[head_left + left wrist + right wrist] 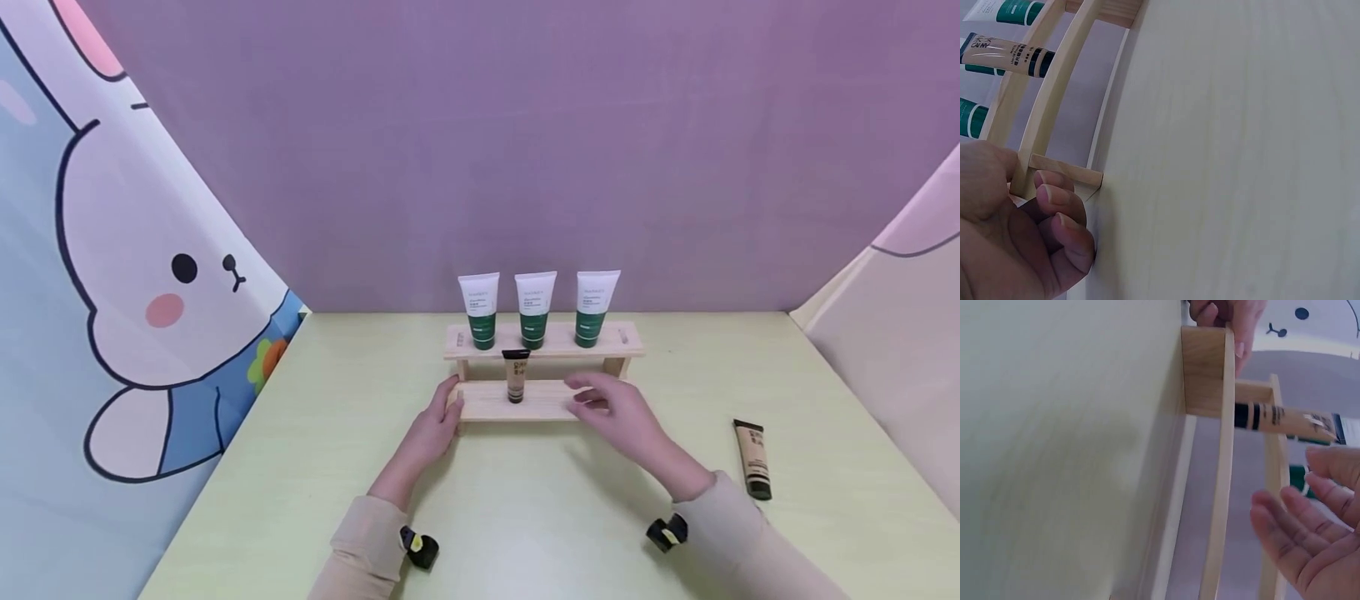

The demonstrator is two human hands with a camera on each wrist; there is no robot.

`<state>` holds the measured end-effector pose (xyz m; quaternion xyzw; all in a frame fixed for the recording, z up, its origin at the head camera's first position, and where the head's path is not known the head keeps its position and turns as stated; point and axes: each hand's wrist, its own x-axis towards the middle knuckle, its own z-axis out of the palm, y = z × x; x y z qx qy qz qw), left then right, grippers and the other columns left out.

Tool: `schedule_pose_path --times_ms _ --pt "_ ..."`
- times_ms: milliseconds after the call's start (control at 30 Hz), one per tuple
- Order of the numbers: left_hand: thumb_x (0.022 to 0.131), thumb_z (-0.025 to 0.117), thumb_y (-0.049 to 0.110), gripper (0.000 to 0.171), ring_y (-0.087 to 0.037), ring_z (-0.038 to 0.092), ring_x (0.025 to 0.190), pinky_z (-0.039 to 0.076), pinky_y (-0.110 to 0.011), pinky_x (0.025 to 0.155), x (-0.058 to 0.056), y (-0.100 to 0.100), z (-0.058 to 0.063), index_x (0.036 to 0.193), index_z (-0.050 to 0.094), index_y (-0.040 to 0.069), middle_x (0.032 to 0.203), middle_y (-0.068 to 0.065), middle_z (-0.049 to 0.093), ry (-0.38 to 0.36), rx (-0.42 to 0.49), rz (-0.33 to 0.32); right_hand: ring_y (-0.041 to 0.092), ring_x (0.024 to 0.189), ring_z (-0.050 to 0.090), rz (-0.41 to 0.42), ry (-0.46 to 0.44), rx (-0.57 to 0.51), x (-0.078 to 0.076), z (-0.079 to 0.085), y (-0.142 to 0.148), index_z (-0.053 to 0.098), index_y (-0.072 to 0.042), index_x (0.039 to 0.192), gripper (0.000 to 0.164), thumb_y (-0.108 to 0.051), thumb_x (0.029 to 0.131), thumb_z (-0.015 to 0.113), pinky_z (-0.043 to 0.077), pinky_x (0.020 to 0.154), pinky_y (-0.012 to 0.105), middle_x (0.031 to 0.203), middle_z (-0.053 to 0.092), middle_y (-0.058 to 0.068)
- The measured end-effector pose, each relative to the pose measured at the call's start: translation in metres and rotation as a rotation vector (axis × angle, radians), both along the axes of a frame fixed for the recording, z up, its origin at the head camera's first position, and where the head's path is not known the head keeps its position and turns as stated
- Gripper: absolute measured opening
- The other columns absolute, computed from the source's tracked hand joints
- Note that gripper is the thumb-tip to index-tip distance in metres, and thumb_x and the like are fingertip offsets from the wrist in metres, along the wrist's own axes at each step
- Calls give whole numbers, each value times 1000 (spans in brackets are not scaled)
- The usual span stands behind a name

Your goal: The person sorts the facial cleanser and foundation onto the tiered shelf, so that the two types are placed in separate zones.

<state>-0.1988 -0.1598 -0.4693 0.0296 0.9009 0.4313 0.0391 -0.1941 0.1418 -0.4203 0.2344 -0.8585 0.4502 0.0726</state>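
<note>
A small two-tier wooden stand (547, 403) sits near the back of the table. Its left end is gripped by my left hand (431, 429), with the thumb at the lower shelf and the other fingers curled by the leg in the left wrist view. On the lower shelf stands a tan squeeze tube (516, 381), black crimped end up. My right hand (621, 419) hovers by the shelf's right side, fingers loosely bent and nothing between them. Along the upper shelf, white-and-green tubes stand upright: left (481, 302), middle (535, 302) and right (596, 300).
Another tan tube (753, 458) lies on the pale table (525, 517) at the right, beyond my right forearm. A purple backdrop (540, 150) rises behind the stand. A rabbit-print cloth (135, 250) hangs along the left side.
</note>
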Motion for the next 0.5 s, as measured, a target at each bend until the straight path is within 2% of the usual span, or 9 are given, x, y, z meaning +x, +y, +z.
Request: schedule_pose_path --times_ms 133,267,400,500 --pt "106 37 37 50 -28 59 84 46 -48 80 0 -1 0 153 27 24 95 -10 64 8 -6 -1 29 92 68 -74 4 32 9 -3 26 65 1 114 27 -1 87 71 56 78 40 110 67 18" --pt "106 36 39 50 -27 58 72 46 -46 72 1 0 -1 154 25 26 85 -9 62 -9 10 -6 28 90 69 -137 3 69 17 -5 51 66 -1 112 25 -4 88 72 56 76 36 107 68 16" --pt "106 36 39 51 -24 57 72 46 -44 72 1 1 0 154 25 26 87 -9 62 -6 16 -3 28 88 69 -180 18 103 25 -5 71 67 -2 111 25 -6 87 73 56 73 33 107 68 15" --pt "106 37 39 50 -22 56 66 46 -41 68 1 1 1 154 25 27 83 -9 61 -19 30 1 28 87 70 -206 27 133 32 -2 85 66 -1 112 26 -6 87 72 56 71 31 109 68 17"
